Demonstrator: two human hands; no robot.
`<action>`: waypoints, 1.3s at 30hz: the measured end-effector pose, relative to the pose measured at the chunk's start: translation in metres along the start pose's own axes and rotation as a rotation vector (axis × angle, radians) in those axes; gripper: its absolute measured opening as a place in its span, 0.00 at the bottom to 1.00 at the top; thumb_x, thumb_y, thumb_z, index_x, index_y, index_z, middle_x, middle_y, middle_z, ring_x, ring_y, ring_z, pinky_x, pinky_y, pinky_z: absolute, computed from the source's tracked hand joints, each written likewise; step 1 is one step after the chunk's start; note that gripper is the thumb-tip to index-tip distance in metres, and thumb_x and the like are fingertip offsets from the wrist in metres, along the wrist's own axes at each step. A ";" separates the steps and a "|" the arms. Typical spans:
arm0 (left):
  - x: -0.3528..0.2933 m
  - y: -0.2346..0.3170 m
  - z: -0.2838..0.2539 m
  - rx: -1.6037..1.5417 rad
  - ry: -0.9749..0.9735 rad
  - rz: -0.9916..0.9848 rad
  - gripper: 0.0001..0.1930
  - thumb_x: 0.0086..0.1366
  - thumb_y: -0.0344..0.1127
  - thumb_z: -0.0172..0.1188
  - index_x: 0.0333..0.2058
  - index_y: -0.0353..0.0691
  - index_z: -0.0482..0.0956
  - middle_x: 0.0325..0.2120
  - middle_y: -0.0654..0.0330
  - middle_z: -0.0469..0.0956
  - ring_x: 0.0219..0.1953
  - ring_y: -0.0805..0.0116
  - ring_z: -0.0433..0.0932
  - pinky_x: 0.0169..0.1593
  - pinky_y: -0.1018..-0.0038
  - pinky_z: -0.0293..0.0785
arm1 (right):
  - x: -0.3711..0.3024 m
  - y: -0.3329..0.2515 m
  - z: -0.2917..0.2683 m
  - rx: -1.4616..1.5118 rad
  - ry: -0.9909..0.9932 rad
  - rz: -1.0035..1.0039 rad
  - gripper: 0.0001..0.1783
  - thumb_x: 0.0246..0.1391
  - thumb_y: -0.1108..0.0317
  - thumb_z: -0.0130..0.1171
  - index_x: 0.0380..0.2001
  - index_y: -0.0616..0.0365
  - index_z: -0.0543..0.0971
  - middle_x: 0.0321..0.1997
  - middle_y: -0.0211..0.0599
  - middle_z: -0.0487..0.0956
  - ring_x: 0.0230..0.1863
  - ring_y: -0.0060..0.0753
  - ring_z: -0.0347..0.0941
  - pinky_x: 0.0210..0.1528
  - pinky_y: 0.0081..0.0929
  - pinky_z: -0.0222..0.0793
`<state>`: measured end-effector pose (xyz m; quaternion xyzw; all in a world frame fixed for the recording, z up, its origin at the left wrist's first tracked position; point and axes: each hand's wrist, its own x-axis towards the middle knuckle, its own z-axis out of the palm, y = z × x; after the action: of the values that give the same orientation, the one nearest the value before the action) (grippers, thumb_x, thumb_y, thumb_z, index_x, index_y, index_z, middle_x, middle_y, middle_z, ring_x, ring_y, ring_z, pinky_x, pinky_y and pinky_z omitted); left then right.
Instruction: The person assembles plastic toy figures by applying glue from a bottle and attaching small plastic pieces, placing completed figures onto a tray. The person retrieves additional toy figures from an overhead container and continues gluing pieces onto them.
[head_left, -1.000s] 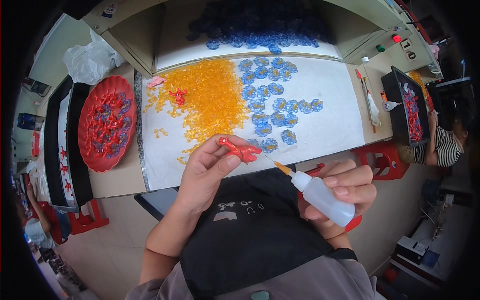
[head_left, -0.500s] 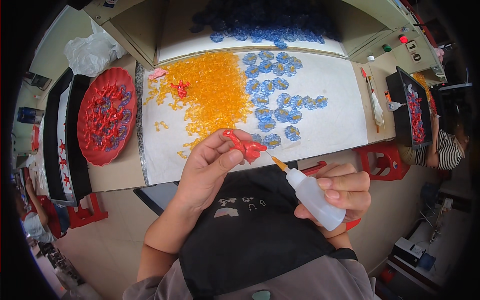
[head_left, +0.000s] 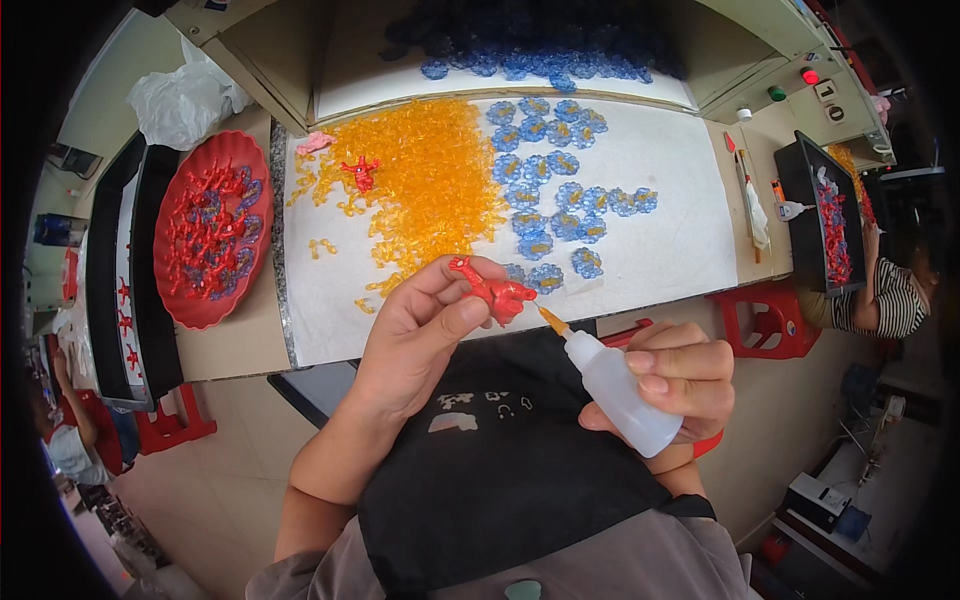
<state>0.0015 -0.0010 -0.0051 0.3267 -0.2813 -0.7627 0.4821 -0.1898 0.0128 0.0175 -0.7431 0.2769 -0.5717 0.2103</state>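
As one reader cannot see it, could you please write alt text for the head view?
The left hand holds a small glossy red figure; the right hand points a translucent white squeeze bottle toward it. Beyond, translucent orange pieces and blue scalloped pieces lie on a white sheet.

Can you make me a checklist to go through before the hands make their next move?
1. Red figure held by the left hand: ok, it is pinched between thumb and fingers.
2. Squeeze bottle held by the right hand: ok, the fingers are wrapped around it.
3. Orange nozzle aimed the right way: ok, it points toward the red figure.
4. Thin tip touching the red figure: cannot tell, it is too small to see.
5. Orange pieces all in one heap: not ok, a few lie apart on the white sheet.
6. Blue pieces beside the heap spread out: ok, though some touch.
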 end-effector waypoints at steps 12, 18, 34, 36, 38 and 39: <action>0.002 -0.003 -0.002 -0.055 -0.009 -0.035 0.15 0.54 0.32 0.53 0.40 0.33 0.67 0.32 0.57 0.72 0.35 0.68 0.70 0.43 0.74 0.64 | 0.000 0.000 0.000 -0.025 0.008 -0.009 0.28 0.18 0.72 0.73 0.29 0.55 0.69 0.30 0.34 0.69 0.21 0.29 0.67 0.18 0.20 0.66; 0.002 -0.005 -0.003 -0.066 -0.027 -0.044 0.15 0.54 0.32 0.53 0.40 0.34 0.67 0.32 0.57 0.72 0.35 0.68 0.70 0.43 0.75 0.63 | -0.001 0.000 0.001 -0.026 0.019 -0.011 0.28 0.18 0.72 0.73 0.28 0.55 0.69 0.30 0.34 0.69 0.20 0.29 0.67 0.17 0.20 0.65; 0.002 -0.005 -0.004 -0.047 -0.027 -0.048 0.15 0.55 0.32 0.53 0.40 0.34 0.67 0.32 0.57 0.71 0.35 0.68 0.69 0.43 0.74 0.62 | 0.002 -0.005 -0.002 -0.079 -0.070 0.047 0.27 0.23 0.70 0.71 0.28 0.54 0.65 0.29 0.33 0.65 0.23 0.25 0.64 0.22 0.18 0.66; 0.002 -0.006 -0.003 -0.048 -0.035 -0.053 0.15 0.55 0.32 0.53 0.40 0.34 0.67 0.32 0.57 0.71 0.35 0.68 0.69 0.43 0.74 0.62 | 0.001 -0.003 -0.002 -0.073 -0.068 0.039 0.27 0.23 0.70 0.71 0.29 0.54 0.65 0.29 0.33 0.65 0.23 0.25 0.64 0.22 0.18 0.66; 0.003 -0.007 -0.003 -0.054 -0.028 -0.063 0.15 0.55 0.32 0.53 0.40 0.34 0.67 0.32 0.57 0.71 0.34 0.68 0.69 0.43 0.74 0.62 | 0.001 -0.002 -0.002 -0.062 -0.065 0.031 0.27 0.23 0.69 0.71 0.29 0.54 0.65 0.29 0.33 0.65 0.23 0.25 0.64 0.22 0.19 0.66; 0.003 -0.007 -0.004 -0.052 -0.028 -0.062 0.15 0.55 0.32 0.53 0.40 0.34 0.67 0.32 0.57 0.71 0.34 0.68 0.69 0.43 0.74 0.62 | 0.001 -0.002 -0.003 -0.062 -0.069 0.040 0.27 0.23 0.69 0.71 0.29 0.54 0.66 0.29 0.33 0.66 0.23 0.25 0.64 0.22 0.18 0.66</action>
<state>-0.0007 -0.0018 -0.0134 0.3117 -0.2577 -0.7889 0.4626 -0.1917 0.0141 0.0201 -0.7628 0.3019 -0.5325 0.2083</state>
